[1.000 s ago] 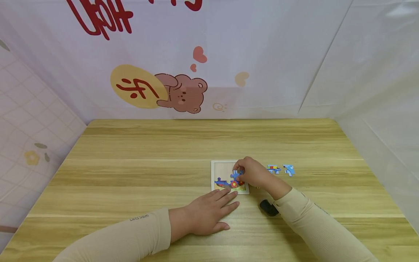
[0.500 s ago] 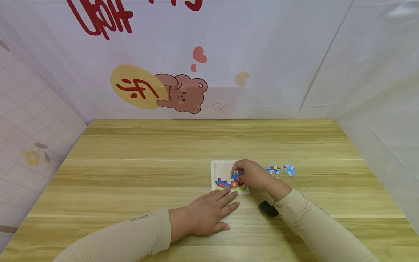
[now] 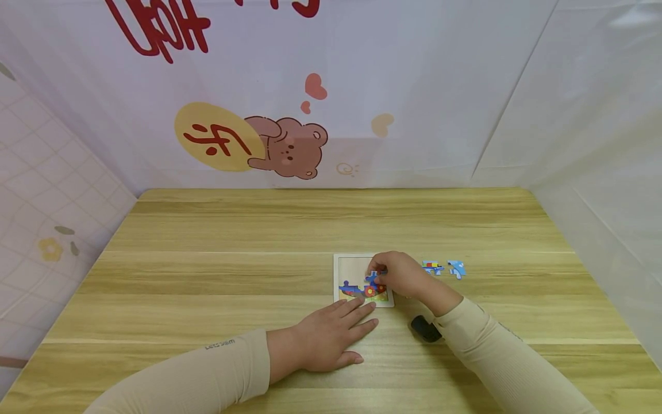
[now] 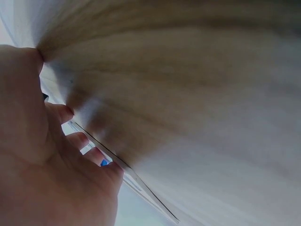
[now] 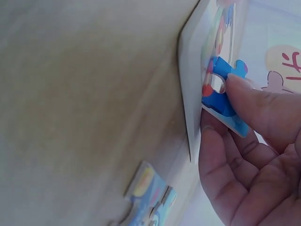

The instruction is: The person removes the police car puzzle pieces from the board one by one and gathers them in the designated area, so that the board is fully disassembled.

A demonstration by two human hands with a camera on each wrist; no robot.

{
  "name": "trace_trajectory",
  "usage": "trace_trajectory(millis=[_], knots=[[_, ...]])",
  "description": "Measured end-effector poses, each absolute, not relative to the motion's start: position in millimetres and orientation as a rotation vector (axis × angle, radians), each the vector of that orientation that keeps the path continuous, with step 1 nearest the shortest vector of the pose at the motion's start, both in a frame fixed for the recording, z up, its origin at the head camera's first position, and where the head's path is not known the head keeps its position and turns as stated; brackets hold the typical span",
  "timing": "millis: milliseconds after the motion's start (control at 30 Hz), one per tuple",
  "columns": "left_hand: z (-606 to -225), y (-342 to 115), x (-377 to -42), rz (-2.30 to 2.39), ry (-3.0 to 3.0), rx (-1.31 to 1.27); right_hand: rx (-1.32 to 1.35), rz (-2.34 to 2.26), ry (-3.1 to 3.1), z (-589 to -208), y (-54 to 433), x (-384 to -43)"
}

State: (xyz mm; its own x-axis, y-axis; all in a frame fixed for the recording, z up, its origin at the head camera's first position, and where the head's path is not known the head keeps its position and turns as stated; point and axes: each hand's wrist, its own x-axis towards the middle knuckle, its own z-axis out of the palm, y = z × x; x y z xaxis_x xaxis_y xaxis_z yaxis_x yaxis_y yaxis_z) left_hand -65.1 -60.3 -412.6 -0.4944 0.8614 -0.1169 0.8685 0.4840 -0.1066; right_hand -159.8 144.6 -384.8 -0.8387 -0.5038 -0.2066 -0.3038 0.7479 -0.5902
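Note:
A square puzzle board (image 3: 336, 267) with a pale frame lies on the table, its lower part filled with pieces showing a blue and red vehicle. Between thumb and fingers, my right hand (image 3: 400, 275) pinches a blue puzzle piece (image 5: 218, 103) at the board's right side. In the right wrist view this piece is tilted over the board's edge. My left hand (image 3: 331, 336) lies spread, palm down, with its fingertips on the board's near edge. The left wrist view shows those fingers nearly straight against the board's rim (image 4: 146, 188).
To the right of the board lie loose puzzle pieces, one with red and yellow blocks (image 3: 432, 266) and a light blue one (image 3: 457, 268). A black object (image 3: 426, 329) shows beside the right wrist. Printed cloth walls (image 3: 414, 86) rise behind and beside the wooden table (image 3: 233, 230).
My right hand has shifted slightly at the board's right side, still pinching the blue puzzle piece, which now sits a little lower. The left hand has stayed in place.

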Motion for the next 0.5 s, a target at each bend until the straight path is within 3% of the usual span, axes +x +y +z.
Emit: trace_trajectory(millis=[500], knots=[[-412.1, -61.0, -65.6, -0.230, 2.643, 1.520, -0.593, -0.871, 2.558, -373.2, 154.9, -164.3]])
